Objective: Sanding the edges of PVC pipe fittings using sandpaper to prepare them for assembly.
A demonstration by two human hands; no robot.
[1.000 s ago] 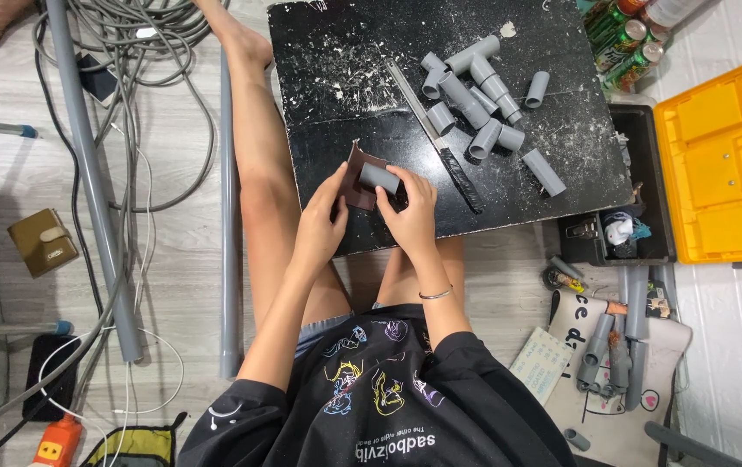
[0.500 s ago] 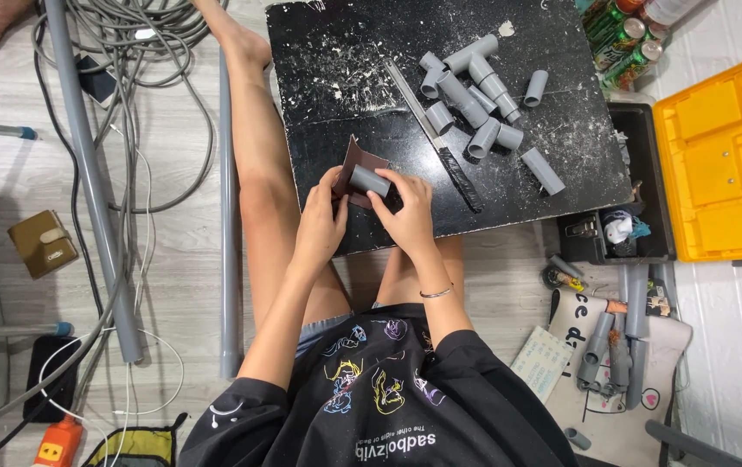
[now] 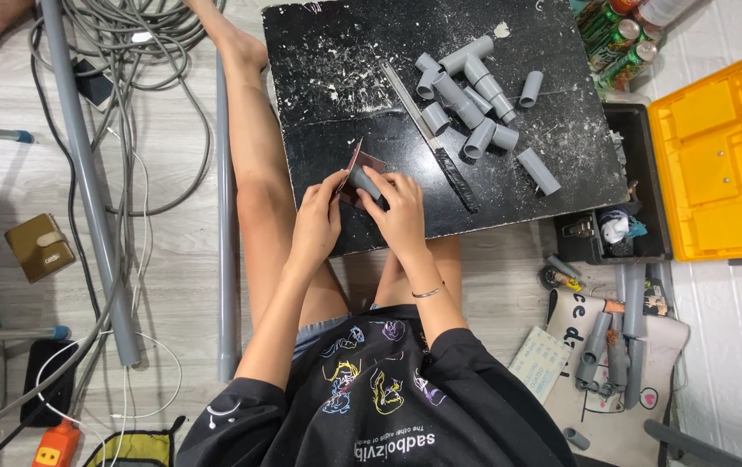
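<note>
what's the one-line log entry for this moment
left hand: holds brown sandpaper | right hand: holds grey pipe piece against it | black board: loose pipe pieces

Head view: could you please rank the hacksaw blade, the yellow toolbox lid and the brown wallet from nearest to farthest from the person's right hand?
From the right hand:
1. Hacksaw blade, just right, on the black board.
2. Yellow toolbox lid, far right.
3. Brown wallet, far left on the floor.

Two hands: left (image 3: 317,227), right (image 3: 401,220). One pipe piece (image 3: 364,182) and one sandpaper sheet (image 3: 355,164) in them. One black board (image 3: 345,78). About ten grey fittings (image 3: 466,86) on it, one hacksaw blade (image 3: 427,134). Three cans (image 3: 617,39). One yellow toolbox lid (image 3: 717,164). Two long pipes (image 3: 85,182) on the floor. One cable bundle (image 3: 137,35).
</note>
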